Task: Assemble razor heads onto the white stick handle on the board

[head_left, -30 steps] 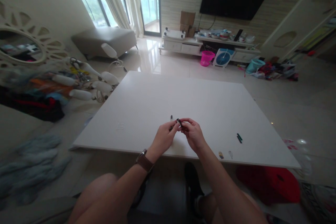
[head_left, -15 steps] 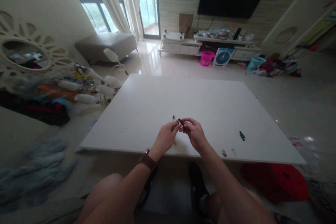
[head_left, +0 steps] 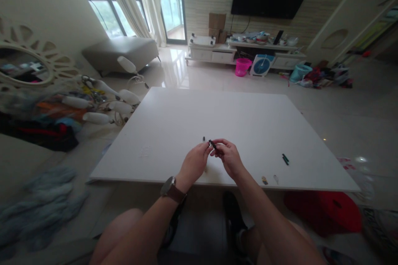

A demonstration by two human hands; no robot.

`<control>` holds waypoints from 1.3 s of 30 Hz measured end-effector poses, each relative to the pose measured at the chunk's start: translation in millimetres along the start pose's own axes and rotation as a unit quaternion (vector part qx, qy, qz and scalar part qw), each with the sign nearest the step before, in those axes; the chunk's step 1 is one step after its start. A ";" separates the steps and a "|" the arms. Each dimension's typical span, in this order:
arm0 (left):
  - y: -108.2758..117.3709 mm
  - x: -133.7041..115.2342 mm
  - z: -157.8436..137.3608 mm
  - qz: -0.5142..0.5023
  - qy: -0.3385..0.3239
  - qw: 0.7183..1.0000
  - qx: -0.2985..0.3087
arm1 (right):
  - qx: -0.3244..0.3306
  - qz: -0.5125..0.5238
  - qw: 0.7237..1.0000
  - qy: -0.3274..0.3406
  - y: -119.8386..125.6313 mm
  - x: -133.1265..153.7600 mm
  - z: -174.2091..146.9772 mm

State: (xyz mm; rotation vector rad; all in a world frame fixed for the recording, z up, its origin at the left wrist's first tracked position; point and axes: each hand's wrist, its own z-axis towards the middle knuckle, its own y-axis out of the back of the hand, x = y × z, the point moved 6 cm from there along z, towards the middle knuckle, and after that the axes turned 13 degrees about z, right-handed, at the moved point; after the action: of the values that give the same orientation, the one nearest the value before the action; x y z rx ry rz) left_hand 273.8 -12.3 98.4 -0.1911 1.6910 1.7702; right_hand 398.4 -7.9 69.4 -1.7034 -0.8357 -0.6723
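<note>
Both hands meet over the near part of the white table [head_left: 239, 120]. A small dark, narrow piece [head_left: 212, 145] is pinched between them, too small to identify. My left hand [head_left: 193, 163], with a brown-strapped watch [head_left: 169, 186] on the wrist, has its fingertips closed at the piece's left side. From the right, my right hand [head_left: 229, 158] grips the same piece between thumb and fingers. Just beyond the left fingers shows the dark tip of a slim object [head_left: 204, 138]; my left hand hides most of it.
Two short dark green sticks [head_left: 285, 159] lie on the table to the right. Nearer the front edge are a small yellow-and-dark item [head_left: 264, 180] and a small clear piece [head_left: 275, 179]. A red stool [head_left: 329, 211] stands by the right front. A white-shaded lamp fixture [head_left: 124, 97] is at the left.
The left hand and wrist have turned slightly, showing more of the watch face. Both hands keep hold of the dark piece. The whole view has shifted a little.
</note>
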 end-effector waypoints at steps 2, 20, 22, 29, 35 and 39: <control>-2.1 0.4 -1.3 0.034 -0.008 0.999 0.005 | 0.002 -0.003 1.000 0.001 0.1 -0.4 0.5; -2.1 -3.9 -5.0 0.102 -0.033 0.994 0.028 | 0.012 -0.034 0.999 0.007 -0.8 0.9 -4.2; -1.9 -2.7 -4.7 0.107 -0.032 0.993 0.028 | 0.016 -0.043 0.999 0.011 -1.2 1.4 -4.0; -3.1 0.4 -5.4 0.133 -0.027 0.990 0.026 | 0.032 -0.062 0.997 0.020 -2.7 2.7 -5.3; -0.6 -1.2 -6.8 0.133 -0.020 0.990 0.034 | 0.035 -0.086 0.995 0.030 -4.1 1.8 -7.3; 1.1 -1.7 -7.7 0.135 -0.011 0.990 0.029 | 0.040 -0.083 0.995 0.033 -5.1 -0.1 -8.4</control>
State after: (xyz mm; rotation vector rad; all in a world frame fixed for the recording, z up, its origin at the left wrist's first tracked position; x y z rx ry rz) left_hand 271.9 -20.0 99.1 0.0877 1.8186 1.9052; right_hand 394.0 -15.1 74.4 -1.5435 -0.9517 -0.7928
